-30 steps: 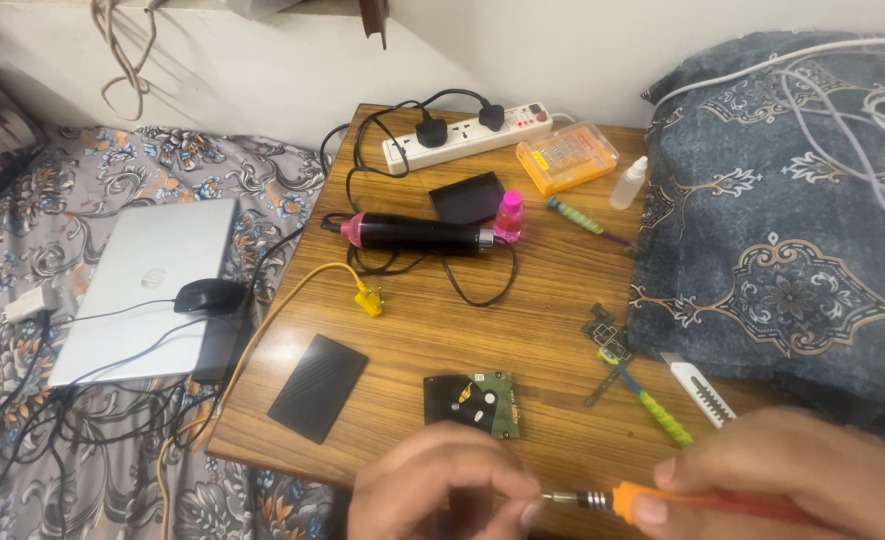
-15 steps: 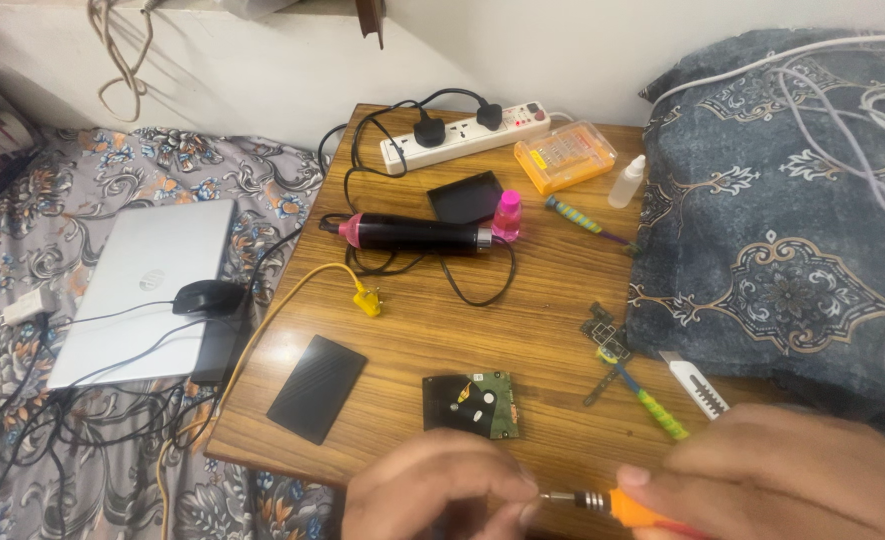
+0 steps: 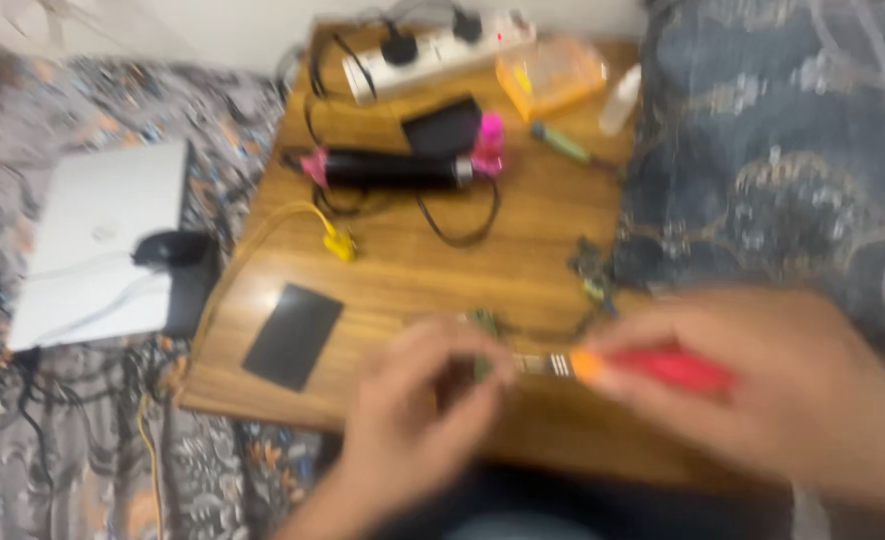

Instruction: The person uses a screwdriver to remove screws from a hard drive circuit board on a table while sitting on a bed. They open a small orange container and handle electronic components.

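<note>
The picture is blurred by motion. My right hand (image 3: pixel 763 385) grips the red and orange handle of a screwdriver (image 3: pixel 653 367), its metal shaft pointing left. My left hand (image 3: pixel 418 420) has its fingertips pinched at the tip of that shaft, over the near part of the wooden table (image 3: pixel 413 270). A small green circuit board (image 3: pixel 483 322) peeks out just behind my left fingers; most of it is hidden by the hand.
A black flat rectangle (image 3: pixel 293 335) lies left of my hands. Farther back sit a yellow plug on a cable (image 3: pixel 340 243), a black and pink cylindrical tool (image 3: pixel 393 167), a white power strip (image 3: pixel 433 50) and an orange case (image 3: pixel 548 75). A laptop with a mouse (image 3: pixel 103 240) lies left; patterned bedding (image 3: pixel 783 150) lies right.
The camera has tilted down and nearer, so both hands stand higher and larger in view. They still hold the screwdriver, now over the circuit board. The view has blurred.
</note>
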